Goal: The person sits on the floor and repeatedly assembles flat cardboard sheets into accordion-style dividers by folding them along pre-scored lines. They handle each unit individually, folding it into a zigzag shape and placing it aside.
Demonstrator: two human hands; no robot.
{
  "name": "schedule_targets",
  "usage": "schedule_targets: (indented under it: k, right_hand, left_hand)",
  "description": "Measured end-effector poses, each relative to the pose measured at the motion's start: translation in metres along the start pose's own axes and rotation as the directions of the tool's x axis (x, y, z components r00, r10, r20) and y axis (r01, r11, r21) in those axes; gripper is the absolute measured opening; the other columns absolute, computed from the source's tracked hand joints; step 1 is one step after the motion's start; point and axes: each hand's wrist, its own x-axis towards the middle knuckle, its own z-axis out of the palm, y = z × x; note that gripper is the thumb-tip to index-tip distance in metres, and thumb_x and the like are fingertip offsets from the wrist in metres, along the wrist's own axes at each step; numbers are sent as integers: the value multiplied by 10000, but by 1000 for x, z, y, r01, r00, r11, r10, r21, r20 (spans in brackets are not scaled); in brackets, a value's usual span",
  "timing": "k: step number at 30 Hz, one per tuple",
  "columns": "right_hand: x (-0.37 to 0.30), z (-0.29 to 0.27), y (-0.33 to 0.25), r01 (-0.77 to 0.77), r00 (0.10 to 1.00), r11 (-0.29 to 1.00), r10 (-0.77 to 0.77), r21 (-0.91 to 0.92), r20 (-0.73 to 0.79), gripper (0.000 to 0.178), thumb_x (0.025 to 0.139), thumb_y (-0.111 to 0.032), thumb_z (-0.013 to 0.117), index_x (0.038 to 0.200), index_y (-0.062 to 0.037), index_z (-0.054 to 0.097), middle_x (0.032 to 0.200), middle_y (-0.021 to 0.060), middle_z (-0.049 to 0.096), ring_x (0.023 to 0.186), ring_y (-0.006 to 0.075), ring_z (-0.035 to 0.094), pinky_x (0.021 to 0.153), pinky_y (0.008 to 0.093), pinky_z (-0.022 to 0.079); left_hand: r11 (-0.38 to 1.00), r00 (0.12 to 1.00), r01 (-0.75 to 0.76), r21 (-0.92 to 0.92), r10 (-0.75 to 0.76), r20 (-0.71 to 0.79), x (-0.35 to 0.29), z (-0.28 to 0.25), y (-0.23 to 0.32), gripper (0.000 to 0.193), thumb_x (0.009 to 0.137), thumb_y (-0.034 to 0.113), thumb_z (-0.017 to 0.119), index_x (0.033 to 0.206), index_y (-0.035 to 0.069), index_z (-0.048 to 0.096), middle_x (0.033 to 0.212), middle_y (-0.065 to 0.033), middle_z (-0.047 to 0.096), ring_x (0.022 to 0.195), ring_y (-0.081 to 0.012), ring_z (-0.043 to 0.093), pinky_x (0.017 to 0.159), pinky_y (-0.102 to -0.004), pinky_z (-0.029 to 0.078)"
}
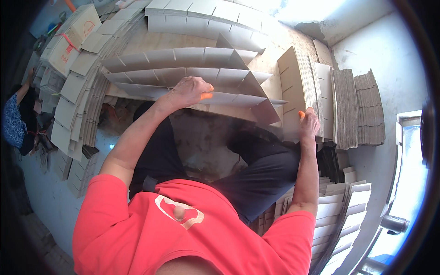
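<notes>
Three long slotted cardboard strips [172,58] stand on edge, roughly parallel, on a wooden work surface. A shorter cardboard cross strip [253,82] runs slantwise across their right part, fitted into them. My left hand [190,91], with orange covers on its fingertips, is closed at the top edge of the nearest long strip [229,99]; its grip is partly hidden. At the right, my right hand [310,123], also with an orange fingertip cover, is closed on the near end of a slotted cardboard piece [290,87] at the front of an upright stack.
More stacked cardboard [346,107] stands along the right wall. White slotted strips [206,20] lie piled at the far edge. Stacks and a taped carton [68,48] line the left, beyond which another person [17,114] is partly visible. Further strips [339,215] stand low at my right.
</notes>
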Motion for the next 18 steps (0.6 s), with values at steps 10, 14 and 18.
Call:
schedule_targets:
  k: [10,14,18]
  right_hand:
    - [3,-18,-4,-216,895,954,279,210,-349,173,977,-257,510,1028,-94,483,785,182,668,675,383,644,578,474,481]
    - [13,-30,2,-57,837,854,324,517,-442,250,875,-165,689,1042,-13,581,782,101,640,596,203,595,576,349,487]
    - [12,-52,-7,102,884,794,203,599,-421,274,895,-104,665,1139,12,622,793,15,646,648,76,550,606,245,477]
  left_hand:
    - [987,997,-34,159,43,-56,-5,1,7,300,769,237,731,970,24,666,783,-67,653,766,-241,610,711,-366,496]
    - [983,998,-1,182,14,-67,-10,1,2,299,759,228,735,967,24,665,768,-64,645,755,-236,603,703,-363,490]
    - [993,994,-1,115,14,-109,-15,9,-8,234,772,196,722,926,25,677,745,-75,645,740,-241,604,680,-374,493]
